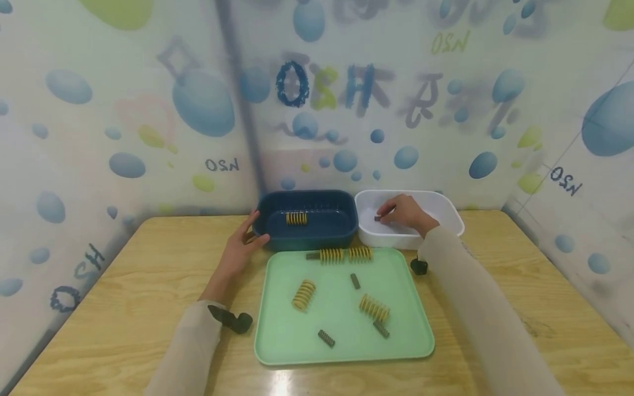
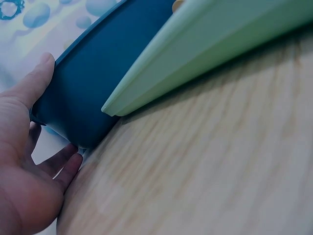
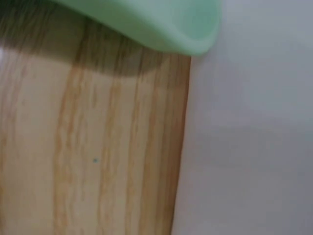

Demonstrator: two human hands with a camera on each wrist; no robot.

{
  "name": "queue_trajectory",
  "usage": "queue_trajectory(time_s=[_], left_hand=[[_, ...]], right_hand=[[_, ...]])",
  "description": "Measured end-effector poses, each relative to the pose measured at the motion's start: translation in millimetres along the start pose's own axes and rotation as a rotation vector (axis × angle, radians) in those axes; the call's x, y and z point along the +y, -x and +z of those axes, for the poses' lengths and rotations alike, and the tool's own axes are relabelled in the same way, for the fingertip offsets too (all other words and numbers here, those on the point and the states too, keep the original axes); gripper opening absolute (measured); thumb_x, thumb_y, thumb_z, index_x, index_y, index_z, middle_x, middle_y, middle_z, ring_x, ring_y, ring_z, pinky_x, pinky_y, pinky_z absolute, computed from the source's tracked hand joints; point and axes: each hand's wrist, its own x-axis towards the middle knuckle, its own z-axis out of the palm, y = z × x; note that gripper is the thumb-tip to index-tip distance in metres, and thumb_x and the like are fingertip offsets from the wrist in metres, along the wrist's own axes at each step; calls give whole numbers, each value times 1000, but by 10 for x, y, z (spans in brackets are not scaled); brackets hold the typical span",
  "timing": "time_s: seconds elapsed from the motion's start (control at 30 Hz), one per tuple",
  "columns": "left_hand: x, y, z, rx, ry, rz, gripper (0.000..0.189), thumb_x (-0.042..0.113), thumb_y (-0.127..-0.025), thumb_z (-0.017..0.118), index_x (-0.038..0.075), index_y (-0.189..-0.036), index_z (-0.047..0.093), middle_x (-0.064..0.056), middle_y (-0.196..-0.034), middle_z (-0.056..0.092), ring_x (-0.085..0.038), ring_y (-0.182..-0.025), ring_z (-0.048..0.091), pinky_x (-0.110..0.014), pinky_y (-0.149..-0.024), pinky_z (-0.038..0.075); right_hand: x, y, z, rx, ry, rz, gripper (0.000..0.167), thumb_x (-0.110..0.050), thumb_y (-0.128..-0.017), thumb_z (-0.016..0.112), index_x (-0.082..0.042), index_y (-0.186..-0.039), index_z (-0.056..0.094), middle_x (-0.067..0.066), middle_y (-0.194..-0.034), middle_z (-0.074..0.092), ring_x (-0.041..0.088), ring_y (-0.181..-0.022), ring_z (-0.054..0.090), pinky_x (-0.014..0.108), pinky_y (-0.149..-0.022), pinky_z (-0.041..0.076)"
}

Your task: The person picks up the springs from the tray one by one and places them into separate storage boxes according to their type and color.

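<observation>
dark-grey metal coil spring [image 1: 378, 218], far right: right grip [image 1: 405, 212] pinching it; likely light, stiff; hold mid-length. left grip [image 1: 242, 246] spread against blue rectangular plastic bin [image 1: 312, 242].

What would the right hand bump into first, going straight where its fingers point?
Probably the left inner wall of the white bin. The right hand, pinching a small dark spring, points that way, though depth is unclear, so the bin's floor could come first.
</observation>
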Motion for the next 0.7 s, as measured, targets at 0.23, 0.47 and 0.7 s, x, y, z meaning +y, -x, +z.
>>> queue_trajectory(time_s=[0.23,0.47,0.7], left_hand=[[25,-8,8,2,-5,4,68,12,-94,63,10,-151,27,-7,-159,13,-40,-134,31,-49,-105,33],[35,-2,9,2,-13,11,67,10,-94,62,7,-151,27,-8,-159,13,-42,-135,31,-50,-106,32],[18,-1,10,2,-4,12,67,10,-94,62,7,-151,27,-7,-159,13,-41,-135,31,-50,-106,32]], right_hand=[[-26,14,-19,18,-23,33,24,-13,-81,77,-11,-105,73,7,-108,69,28,-107,54,47,-99,39],[-23,25,-27,33,-21,6,26,-15,-82,76,-9,-107,73,8,-108,69,27,-103,54,45,-94,42],[-14,35,-39,38,-11,-78,26,-11,-83,75,-8,-108,72,7,-106,70,26,-102,56,44,-92,44]])
